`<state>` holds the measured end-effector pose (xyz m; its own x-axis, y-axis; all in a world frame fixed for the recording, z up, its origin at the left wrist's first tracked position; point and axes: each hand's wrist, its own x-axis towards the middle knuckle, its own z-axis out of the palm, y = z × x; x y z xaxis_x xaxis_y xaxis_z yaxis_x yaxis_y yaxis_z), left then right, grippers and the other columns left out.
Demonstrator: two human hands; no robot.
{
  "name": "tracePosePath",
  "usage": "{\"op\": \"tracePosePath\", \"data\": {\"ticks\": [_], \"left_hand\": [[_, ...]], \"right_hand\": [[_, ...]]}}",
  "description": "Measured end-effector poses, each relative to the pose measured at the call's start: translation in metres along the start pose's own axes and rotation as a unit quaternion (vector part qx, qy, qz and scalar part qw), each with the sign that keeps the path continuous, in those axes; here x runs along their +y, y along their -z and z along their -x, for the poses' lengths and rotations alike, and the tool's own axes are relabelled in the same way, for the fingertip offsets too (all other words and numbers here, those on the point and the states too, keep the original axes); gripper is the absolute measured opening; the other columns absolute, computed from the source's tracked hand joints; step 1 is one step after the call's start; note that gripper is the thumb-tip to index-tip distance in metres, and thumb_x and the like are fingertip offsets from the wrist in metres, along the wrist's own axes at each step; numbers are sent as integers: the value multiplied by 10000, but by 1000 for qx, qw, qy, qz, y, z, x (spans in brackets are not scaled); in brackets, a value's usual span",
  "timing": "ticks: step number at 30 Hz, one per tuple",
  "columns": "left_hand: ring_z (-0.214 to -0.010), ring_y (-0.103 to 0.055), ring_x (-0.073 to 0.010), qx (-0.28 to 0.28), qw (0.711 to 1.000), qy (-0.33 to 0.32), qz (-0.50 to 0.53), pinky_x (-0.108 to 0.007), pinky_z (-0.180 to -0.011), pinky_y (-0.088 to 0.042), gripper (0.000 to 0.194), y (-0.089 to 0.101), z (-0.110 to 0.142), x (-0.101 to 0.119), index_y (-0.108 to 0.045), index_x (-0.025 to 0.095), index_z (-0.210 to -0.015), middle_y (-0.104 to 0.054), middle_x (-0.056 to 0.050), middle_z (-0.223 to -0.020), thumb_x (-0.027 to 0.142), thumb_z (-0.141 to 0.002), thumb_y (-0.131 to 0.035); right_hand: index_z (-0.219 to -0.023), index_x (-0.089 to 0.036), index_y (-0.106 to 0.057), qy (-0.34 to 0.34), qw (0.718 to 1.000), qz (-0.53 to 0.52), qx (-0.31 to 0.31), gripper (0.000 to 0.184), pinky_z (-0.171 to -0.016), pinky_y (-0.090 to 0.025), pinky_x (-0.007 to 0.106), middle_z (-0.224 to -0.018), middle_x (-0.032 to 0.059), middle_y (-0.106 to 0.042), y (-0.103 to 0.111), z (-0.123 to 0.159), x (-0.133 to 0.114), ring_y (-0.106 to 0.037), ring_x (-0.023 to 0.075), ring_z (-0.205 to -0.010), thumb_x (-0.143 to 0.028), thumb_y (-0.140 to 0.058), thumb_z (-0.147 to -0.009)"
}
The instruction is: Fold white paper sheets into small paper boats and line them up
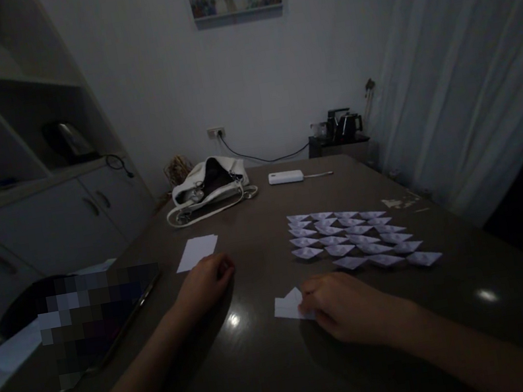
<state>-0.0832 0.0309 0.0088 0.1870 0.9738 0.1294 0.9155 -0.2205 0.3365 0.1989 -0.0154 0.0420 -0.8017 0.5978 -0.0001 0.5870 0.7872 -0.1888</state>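
On the dark table my right hand [340, 306] pinches a partly folded white paper [287, 305]. Its left part shows a flat strip and a raised peak; the rest is under my fingers. My left hand [206, 282] rests on the tabletop with its fingers curled in, and nothing shows in it. Just beyond it lies a stack of white paper sheets [195, 252]. Folded paper boats [362, 239] stand in several rows behind my right hand, close together but apart from it.
A white handbag [212, 187] lies at the far left of the table [272, 381]. Right of it is a white power bank [285, 177] with a short cable. A dark tablet-like device [142, 296], partly blurred out, sits at the left edge near loose papers [13, 348].
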Motion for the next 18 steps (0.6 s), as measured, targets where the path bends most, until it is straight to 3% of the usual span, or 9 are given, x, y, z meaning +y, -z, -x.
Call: {"op": "tracePosePath", "data": {"ticks": [12, 18], "left_hand": [[-851, -606, -246, -13, 1000, 1, 5, -326, -717, -457, 209, 5, 4, 7, -629, 178, -901, -654, -100, -916, 294, -830, -471], [-831, -618, -245, -39, 999, 3, 1, -318, -686, -446, 266, 10, 11, 18, -650, 180, -900, -676, -99, -916, 329, -867, -431]], "right_hand": [[-884, -147, -687, 17, 999, -17, 28, 229, -662, -396, 261, -839, 68, -667, -3, 2, 3, -607, 178, -789, -57, -525, -750], [-1074, -207, -669, 34, 999, -15, 32, 347, -631, -372, 259, -888, 55, -665, -4, 2, 3, -603, 173, -783, -84, -517, -788]]}}
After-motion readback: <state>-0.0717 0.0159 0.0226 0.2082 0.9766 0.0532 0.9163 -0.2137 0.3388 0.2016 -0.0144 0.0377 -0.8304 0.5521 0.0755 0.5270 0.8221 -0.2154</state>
